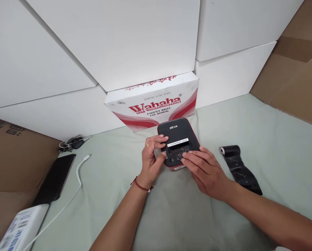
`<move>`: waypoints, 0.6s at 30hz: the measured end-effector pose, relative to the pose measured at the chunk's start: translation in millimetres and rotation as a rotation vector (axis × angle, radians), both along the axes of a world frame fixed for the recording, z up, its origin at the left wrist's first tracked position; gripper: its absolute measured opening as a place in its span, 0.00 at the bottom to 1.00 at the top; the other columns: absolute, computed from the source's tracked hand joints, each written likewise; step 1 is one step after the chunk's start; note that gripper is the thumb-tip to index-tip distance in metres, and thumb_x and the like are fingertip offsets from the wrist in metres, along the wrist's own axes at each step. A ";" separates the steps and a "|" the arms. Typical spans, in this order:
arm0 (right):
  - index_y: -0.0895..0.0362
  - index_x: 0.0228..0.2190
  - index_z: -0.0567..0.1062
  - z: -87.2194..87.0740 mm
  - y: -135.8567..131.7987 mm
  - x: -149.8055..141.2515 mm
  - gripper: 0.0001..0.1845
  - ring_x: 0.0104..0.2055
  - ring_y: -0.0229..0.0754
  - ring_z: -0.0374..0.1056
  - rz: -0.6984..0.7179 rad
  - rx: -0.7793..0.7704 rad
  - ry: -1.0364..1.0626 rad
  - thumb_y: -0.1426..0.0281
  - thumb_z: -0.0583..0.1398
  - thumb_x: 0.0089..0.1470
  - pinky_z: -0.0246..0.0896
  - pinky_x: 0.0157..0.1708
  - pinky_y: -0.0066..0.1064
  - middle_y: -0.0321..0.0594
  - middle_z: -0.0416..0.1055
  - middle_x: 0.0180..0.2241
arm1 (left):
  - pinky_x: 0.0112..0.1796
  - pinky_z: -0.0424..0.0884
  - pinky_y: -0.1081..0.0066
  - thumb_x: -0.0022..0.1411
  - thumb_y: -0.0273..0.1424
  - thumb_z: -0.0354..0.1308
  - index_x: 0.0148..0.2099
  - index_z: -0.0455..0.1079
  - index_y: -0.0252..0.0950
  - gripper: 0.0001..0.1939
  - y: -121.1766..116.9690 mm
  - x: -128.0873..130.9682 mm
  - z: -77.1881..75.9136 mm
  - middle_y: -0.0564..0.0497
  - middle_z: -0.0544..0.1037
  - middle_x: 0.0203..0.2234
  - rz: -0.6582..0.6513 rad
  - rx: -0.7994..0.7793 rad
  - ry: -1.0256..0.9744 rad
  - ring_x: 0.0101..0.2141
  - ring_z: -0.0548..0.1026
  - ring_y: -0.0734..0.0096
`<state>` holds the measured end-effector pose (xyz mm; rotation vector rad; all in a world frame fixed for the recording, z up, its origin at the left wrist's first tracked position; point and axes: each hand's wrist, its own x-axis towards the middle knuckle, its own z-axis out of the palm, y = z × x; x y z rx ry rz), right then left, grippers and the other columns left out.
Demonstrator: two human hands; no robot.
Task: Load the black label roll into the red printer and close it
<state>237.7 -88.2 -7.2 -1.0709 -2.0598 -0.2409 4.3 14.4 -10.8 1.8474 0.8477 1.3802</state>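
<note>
A small black printer [177, 131] with red sides sits on the green cloth, with a white warning strip [178, 142] beside the slot in its top. My left hand [152, 155] grips its left edge, the thumb near the front corner and the fingers curled over the top. My right hand [204, 169] holds the right front side, its fingertips resting on the shiny dark panel [177, 153] in front of the slot. My right fingers cover part of that panel. To the right, a partly unrolled roll of black film [231, 151] lies on the cloth, apart from both hands.
Behind the printer stands a Wahaha water carton [156, 104] against white boxes [119, 38]. At left lie keys [73, 143], a dark phone-like slab [55, 177], a white cable [78, 174] and a white power strip [25, 223]. Brown cardboard [297, 80] borders the right.
</note>
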 end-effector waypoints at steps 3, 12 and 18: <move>0.52 0.72 0.70 -1.8 -0.4 -0.8 0.33 0.66 0.45 0.76 0.005 -0.021 -0.002 0.80 0.57 0.70 0.64 0.75 0.47 0.44 0.84 0.61 | 0.75 0.59 0.39 0.67 0.47 0.68 0.50 0.77 0.47 0.15 2.6 3.9 -4.6 0.47 0.82 0.60 -0.046 -0.077 -0.078 0.68 0.72 0.44; 0.48 0.67 0.75 54.3 6.0 26.7 0.23 0.69 0.54 0.74 -0.065 -0.122 0.271 0.67 0.58 0.76 0.69 0.71 0.54 0.49 0.79 0.65 | 0.80 0.52 0.47 0.57 0.48 0.75 0.84 0.42 0.61 0.62 5.4 11.5 -11.0 0.55 0.51 0.84 -0.349 -0.587 -0.388 0.83 0.47 0.48; 0.44 0.61 0.83 76.9 91.9 40.6 0.29 0.71 0.52 0.73 0.177 -0.566 0.458 0.43 0.55 0.76 0.63 0.74 0.51 0.41 0.80 0.65 | 0.81 0.47 0.53 0.58 0.42 0.77 0.85 0.36 0.61 0.67 5.5 10.7 -11.2 0.57 0.42 0.86 -0.379 -0.642 -0.438 0.84 0.40 0.53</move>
